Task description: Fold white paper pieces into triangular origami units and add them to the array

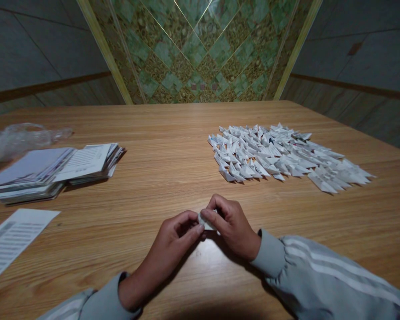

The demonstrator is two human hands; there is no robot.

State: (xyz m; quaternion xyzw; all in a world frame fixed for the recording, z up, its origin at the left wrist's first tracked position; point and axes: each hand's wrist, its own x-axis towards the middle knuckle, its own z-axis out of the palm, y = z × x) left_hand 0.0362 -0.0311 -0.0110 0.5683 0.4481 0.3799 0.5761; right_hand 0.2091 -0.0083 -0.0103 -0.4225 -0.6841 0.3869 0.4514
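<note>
A small piece of folded paper [209, 224] is pinched between both my hands, just above the table near its front. My left hand [176, 238] grips its left end with thumb and fingers closed. On the upper right side, my right hand [232, 224] presses it between thumb and bent fingers. Most of the paper is covered by my fingers, so its folded shape cannot be made out. Beyond my right hand, many folded paper boats [263, 153] stand crowded together on the table.
Two stacks of printed paper sheets [86, 161] lie at the left, with a crumpled clear plastic bag [23, 138] behind them. Closer to me, a single printed sheet [18, 240] rests on the wooden table [163, 146]. A tiled wall [200, 49] stands past the far edge.
</note>
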